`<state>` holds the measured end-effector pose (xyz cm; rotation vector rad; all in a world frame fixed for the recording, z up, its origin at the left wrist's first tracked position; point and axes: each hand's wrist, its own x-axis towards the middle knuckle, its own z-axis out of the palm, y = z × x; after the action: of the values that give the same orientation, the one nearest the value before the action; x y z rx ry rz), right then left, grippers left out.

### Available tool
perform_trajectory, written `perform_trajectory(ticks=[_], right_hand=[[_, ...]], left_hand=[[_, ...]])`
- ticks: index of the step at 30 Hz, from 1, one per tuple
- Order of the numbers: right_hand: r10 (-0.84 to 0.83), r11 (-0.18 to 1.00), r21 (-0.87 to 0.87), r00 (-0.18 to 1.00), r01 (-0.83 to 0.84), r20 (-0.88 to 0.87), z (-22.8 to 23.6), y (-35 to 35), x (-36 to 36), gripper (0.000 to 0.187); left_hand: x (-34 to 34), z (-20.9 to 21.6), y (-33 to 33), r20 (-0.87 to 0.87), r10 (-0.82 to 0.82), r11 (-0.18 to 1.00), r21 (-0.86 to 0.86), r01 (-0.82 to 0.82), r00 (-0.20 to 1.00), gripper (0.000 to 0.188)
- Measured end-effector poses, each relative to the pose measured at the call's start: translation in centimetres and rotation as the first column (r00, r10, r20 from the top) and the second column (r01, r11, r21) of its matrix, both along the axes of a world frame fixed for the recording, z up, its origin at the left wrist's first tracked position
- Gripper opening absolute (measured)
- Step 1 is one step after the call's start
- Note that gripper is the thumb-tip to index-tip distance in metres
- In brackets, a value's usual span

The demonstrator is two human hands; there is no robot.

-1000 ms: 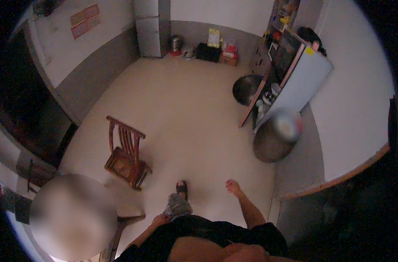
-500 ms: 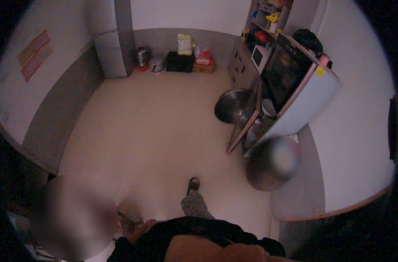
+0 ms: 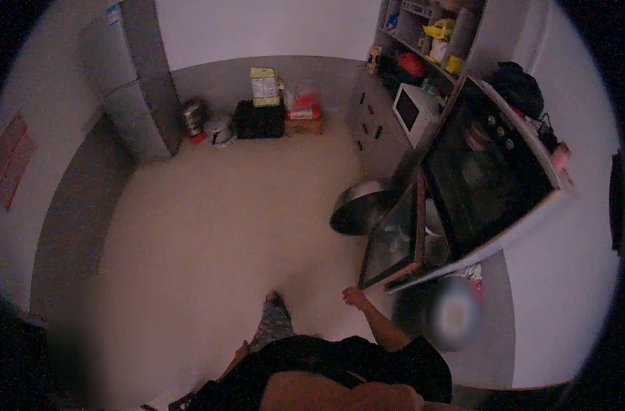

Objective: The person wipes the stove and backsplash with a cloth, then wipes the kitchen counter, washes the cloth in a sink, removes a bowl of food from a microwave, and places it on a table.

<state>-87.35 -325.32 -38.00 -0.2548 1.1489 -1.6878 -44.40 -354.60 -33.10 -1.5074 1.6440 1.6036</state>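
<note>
My right hand (image 3: 355, 297) is beside the lower corner of an open, glass-panelled cabinet door (image 3: 393, 241). Its fingers look loosely curled, and nothing shows in them. Whether it touches the door cannot be made out. Low by my thigh, my left hand (image 3: 241, 351) is partly visible, its fingers too dark to read. Behind the door stands a tall cabinet (image 3: 490, 178) with a dark glass front and knobs. A large metal basin (image 3: 360, 207) sits on the floor against the door's far side. Pale dishes show dimly inside the cabinet.
A round dark container (image 3: 409, 308) stands right of my hand, partly blurred. Along the far wall are a black crate (image 3: 259, 120), a lidded pot (image 3: 220, 130) and a red-topped box (image 3: 303, 123). A white microwave (image 3: 416, 115) rests on the counter; a grey refrigerator (image 3: 131, 96) stands far left.
I have stepped forward, and the cabinet, basin and door appear nearer and larger. My right hand has come into view near the door. The view has turned slightly right.
</note>
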Motion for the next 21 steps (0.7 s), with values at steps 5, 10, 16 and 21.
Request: perform_trajectory(ticks=[5, 10, 16, 21], right_hand=[[-0.288, 0.955, -0.049, 0.952, 0.294, 0.106, 7.6, -10.1, -7.1, 0.018], [-0.265, 0.963, 0.112, 0.939, 0.246, 0.217, 0.6, -9.8, -19.6, 0.022], [-0.555, 0.805, 0.168, 0.822, 0.569, -0.128, 4.2, -11.6, -38.8, 0.022], [-0.198, 0.639, 0.098, 0.286, 0.763, -0.938, 13.0, -13.2, -58.9, 0.021]], left_hand=[[-11.3, -1.7, -10.4, 0.041, 0.167, 0.981, 0.095, -0.17, 0.985, 0.05], [-26.7, -0.7, -24.4, 0.019, 0.224, 0.963, 0.147, -0.224, 0.974, 0.052], [-45.5, 3.5, -34.0, -0.133, 0.328, 0.944, 0.077, -0.32, 0.935, 0.053], [-58.1, -0.8, -39.8, -0.328, 0.439, 0.887, 0.306, -0.345, 0.836, 0.049]])
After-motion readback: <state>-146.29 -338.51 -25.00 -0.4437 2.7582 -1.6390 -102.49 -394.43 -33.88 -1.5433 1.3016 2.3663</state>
